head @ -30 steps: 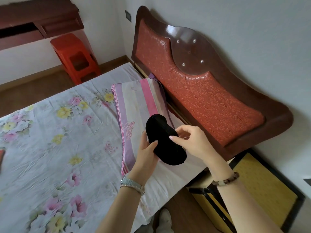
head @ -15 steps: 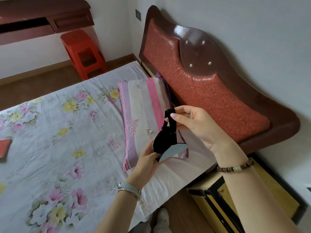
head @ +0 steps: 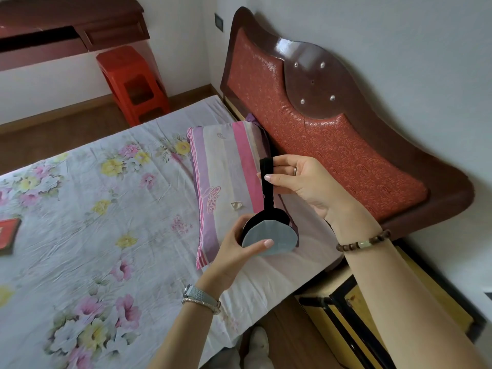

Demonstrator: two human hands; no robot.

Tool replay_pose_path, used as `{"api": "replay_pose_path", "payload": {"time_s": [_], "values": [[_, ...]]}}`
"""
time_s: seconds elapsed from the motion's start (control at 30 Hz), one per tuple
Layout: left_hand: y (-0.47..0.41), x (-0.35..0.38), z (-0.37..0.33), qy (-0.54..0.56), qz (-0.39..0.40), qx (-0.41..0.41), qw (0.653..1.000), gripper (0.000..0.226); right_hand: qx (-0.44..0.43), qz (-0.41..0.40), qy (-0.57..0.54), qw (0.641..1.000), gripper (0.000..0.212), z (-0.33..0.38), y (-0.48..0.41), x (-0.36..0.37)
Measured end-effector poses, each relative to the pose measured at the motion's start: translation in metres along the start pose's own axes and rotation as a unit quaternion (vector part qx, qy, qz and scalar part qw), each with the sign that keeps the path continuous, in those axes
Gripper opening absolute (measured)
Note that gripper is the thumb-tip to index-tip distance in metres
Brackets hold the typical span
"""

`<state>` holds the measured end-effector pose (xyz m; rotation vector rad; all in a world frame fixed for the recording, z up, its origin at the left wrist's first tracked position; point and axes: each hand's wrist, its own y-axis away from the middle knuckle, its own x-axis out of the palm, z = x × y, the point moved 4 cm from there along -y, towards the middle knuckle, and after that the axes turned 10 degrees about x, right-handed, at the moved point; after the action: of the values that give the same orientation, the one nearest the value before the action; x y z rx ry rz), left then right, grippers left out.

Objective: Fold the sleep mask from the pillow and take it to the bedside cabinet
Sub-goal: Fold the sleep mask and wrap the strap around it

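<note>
The sleep mask (head: pixel 271 237) is folded in half, grey lining outward with a black edge, held in the air above the striped pillow (head: pixel 226 177). My left hand (head: pixel 237 253) pinches the folded mask body from below. My right hand (head: pixel 300 182) grips the black elastic strap (head: pixel 267 182) and holds it stretched upward. The bedside cabinet (head: pixel 338 315), yellow with black trim, stands at the lower right beside the bed, partly hidden by my right forearm.
The bed carries a floral sheet (head: pixel 93 222). A red padded headboard (head: pixel 319 134) runs along the wall. A red plastic stool (head: pixel 133 83) and a dark wooden desk (head: pixel 66 35) stand at the far side. A red object (head: pixel 8 235) lies at the sheet's left edge.
The mask went from flat and black side up to folded in half with the grey lining showing. My right hand has pulled the strap upward away from the mask body.
</note>
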<state>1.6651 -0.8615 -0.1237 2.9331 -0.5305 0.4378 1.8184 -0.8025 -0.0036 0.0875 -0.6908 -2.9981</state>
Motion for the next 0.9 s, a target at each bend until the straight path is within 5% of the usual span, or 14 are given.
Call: {"api": "replay_pose_path", "payload": {"time_s": [0.27, 0.5, 0.63, 0.73, 0.8, 0.9], "values": [[0.004, -0.015, 0.006, -0.035, -0.111, 0.006, 0.993, 0.030, 0.008, -0.033, 0.026, 0.999, 0.026, -0.011, -0.005, 0.000], [0.011, -0.024, 0.011, -0.066, -0.126, -0.010, 0.990, 0.022, 0.000, -0.049, 0.080, 0.996, 0.026, -0.024, -0.008, 0.008], [0.013, -0.026, 0.011, -0.055, -0.137, -0.018, 0.989, 0.023, 0.111, -0.083, 0.137, 0.981, 0.037, -0.048, -0.024, 0.013], [0.016, -0.027, 0.010, -0.047, -0.140, -0.021, 0.989, 0.025, 0.262, -0.020, 0.218, 0.940, 0.065, -0.082, -0.029, 0.021], [0.017, -0.027, 0.010, -0.049, -0.139, -0.026, 0.989, 0.025, 0.310, 0.024, 0.147, 0.939, 0.069, -0.105, -0.029, 0.030], [0.020, -0.029, 0.011, -0.050, -0.133, -0.045, 0.989, 0.026, 0.281, 0.041, -0.049, 0.958, 0.039, -0.118, -0.031, 0.039]]}}
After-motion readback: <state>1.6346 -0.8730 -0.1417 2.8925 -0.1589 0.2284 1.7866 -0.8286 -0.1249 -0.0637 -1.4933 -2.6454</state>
